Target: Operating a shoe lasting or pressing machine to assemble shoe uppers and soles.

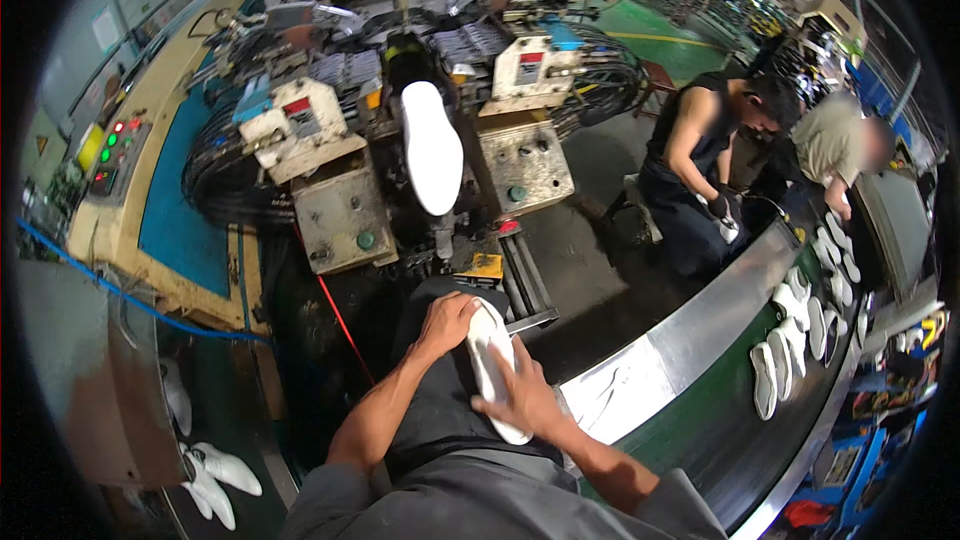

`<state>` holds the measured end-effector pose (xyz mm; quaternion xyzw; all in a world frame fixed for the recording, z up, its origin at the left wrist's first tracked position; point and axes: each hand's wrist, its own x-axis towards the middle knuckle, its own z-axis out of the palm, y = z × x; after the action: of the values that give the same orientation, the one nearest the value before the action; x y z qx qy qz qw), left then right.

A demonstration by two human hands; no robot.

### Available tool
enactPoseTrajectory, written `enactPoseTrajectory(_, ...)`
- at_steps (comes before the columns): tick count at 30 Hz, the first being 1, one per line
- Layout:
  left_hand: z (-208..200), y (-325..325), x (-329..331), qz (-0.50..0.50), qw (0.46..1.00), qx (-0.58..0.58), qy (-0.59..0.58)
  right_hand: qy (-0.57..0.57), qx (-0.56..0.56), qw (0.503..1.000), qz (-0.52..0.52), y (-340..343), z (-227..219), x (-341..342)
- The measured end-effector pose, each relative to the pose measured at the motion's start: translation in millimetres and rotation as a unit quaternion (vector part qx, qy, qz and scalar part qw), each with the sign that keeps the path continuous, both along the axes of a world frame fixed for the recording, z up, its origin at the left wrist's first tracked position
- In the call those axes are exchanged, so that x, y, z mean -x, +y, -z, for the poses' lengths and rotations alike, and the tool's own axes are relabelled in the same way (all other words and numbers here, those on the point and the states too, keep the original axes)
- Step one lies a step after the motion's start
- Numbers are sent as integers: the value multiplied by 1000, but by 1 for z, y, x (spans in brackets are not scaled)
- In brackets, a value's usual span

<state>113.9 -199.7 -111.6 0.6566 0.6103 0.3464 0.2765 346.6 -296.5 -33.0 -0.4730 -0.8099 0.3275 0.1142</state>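
Long white shoe (483, 345) is over the person's dark-clothed lap (440, 400). The bare left hand (448, 322) has its grip on the far end; the bare right hand (527, 395) touches its side, grip too blurry to tell.

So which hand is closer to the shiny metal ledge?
Right. The right hand is just left of the ledge; the left hand is farther left, holding the shoe.

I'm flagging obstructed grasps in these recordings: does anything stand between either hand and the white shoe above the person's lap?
Nothing visible does. The left hand holds the upper end of the white shoe, and the right hand, slightly blurred, lies over its lower part with no object showing between.
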Motion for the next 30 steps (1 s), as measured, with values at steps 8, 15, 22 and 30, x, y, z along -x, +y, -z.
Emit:
enactPoseTrajectory(8, 26, 47, 30, -26, 952, 144, -267, -45, -50, 998, 18, -5, 2, -42)
enactPoseTrajectory(15, -97, 201, 117, -226, 882, 40, -412, -35, -168, 979, 106, 63, -57, -33)
enactPoseTrajectory(22, -131, 192, 140, -17, 838, 48, -543, -8, -263, 964, 46, 203, -123, 60)
enactPoseTrajectory(30, -112, -28, 153, -47, 807, -51, -586, 51, -260, 964, 26, 305, -102, 169)
